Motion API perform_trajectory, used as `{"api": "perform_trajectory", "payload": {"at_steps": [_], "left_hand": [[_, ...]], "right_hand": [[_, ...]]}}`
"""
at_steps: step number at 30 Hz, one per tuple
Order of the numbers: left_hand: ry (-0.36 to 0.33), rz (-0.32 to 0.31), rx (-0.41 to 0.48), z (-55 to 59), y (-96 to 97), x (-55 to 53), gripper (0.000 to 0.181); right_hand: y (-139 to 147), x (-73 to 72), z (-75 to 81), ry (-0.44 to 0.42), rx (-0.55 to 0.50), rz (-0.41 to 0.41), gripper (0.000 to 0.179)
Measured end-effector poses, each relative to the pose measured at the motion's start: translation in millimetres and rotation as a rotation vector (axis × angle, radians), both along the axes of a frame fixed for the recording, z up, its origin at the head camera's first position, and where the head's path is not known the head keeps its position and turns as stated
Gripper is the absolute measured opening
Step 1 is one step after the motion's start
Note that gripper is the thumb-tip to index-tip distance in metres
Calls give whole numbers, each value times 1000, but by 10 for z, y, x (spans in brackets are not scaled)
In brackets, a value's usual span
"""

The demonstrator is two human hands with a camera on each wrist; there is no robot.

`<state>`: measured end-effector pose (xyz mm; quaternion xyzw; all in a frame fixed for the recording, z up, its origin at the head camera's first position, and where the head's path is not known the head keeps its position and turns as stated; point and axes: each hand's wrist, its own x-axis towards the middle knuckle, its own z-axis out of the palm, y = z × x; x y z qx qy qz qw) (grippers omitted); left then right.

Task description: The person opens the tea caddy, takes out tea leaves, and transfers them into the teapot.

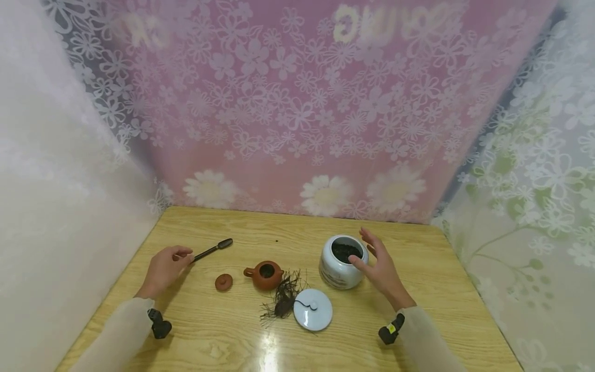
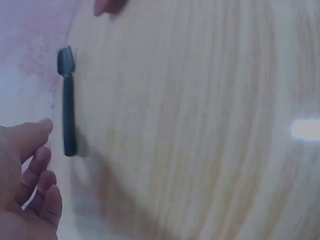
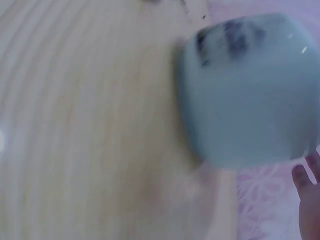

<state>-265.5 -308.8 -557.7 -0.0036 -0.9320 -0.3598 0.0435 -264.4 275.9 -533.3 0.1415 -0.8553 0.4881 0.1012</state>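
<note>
My left hand point(image 1: 166, 266) is beside the handle end of a dark tea scoop point(image 1: 213, 250) lying on the table. In the left wrist view, a gap shows between the loosely bent fingers point(image 2: 37, 172) and that scoop point(image 2: 69, 107). My right hand point(image 1: 382, 266) is at the right side of a white lidless jar point(image 1: 337, 274), fingers spread and thumb near the rim. Dark tea leaves point(image 1: 345, 251) show inside the jar. The right wrist view has the jar's painted wall point(image 3: 245, 100) close up, with fingertips point(image 3: 301, 176) by its edge.
Between the hands stands a small brown clay teapot point(image 1: 267, 278) without its lid point(image 1: 224, 282), which lies to its left. A heap of dark dry strands point(image 1: 283, 302) lies next to the jar's white lid point(image 1: 321, 318). Flowered cloth point(image 1: 297, 129) walls the table's back and sides.
</note>
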Motion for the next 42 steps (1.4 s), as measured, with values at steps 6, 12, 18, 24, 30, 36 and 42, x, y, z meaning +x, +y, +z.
{"api": "perform_trajectory", "payload": {"at_steps": [6, 12, 18, 24, 30, 36, 42], "left_hand": [[43, -67, 9, 206, 134, 50, 34], [44, -131, 33, 309, 332, 98, 30], [31, -218, 97, 315, 505, 150, 31], [-26, -301, 90, 265, 606, 173, 25], [-62, -376, 66, 215, 661, 208, 25], [-25, -428, 19, 159, 685, 236, 21], [23, -462, -10, 114, 702, 239, 15]], "right_hand": [[-257, -3, 225, 108, 52, -14, 78], [-621, -5, 328, 175, 35, 46, 70], [-960, -29, 340, 148, 69, 168, 71], [-1251, -16, 314, 8, 112, 260, 69], [-1411, -19, 245, -104, 164, 326, 62], [-1475, -35, 136, -168, 237, 352, 61], [-1562, -70, 5, -172, 296, 378, 67]]}}
